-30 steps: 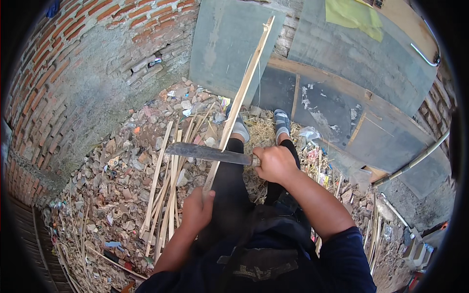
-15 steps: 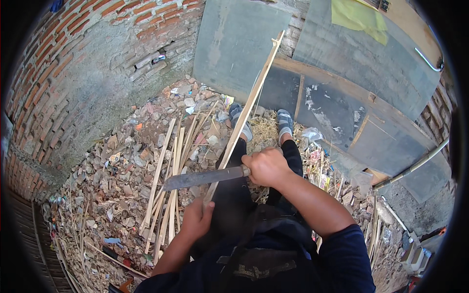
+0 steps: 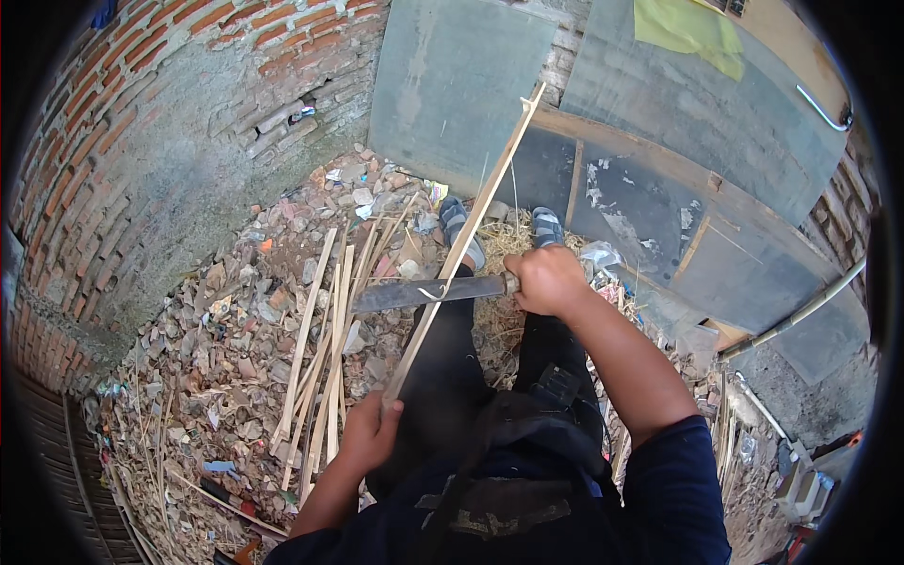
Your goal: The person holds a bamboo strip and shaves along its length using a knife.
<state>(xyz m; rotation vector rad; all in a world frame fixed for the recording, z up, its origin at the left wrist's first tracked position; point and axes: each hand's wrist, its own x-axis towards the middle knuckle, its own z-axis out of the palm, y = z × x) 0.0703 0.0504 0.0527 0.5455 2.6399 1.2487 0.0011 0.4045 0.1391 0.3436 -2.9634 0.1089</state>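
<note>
My left hand (image 3: 374, 431) is closed round the near end of a long pale bamboo strip (image 3: 483, 200), which slants away up and to the right. In my right hand (image 3: 547, 280) is the handle of a machete (image 3: 395, 295), its wide dark blade pointing left across the strip. Where blade and strip cross, a thin curled shaving stands up. Another fine sliver hangs near the strip's far end. The strip passes over my left leg.
Several split bamboo strips (image 3: 315, 348) lie on the rubble (image 3: 226, 377) to the left. A brick wall (image 3: 179, 179) curves along the left side. Grey panels (image 3: 461, 94) stand ahead, and a bamboo pole (image 3: 796, 320) leans at the right. Straw (image 3: 504, 247) lies between my feet.
My right hand and the machete have moved forward along the strip and slightly right. A curled shaving now shows at the blade. The strip's far end has dipped a little.
</note>
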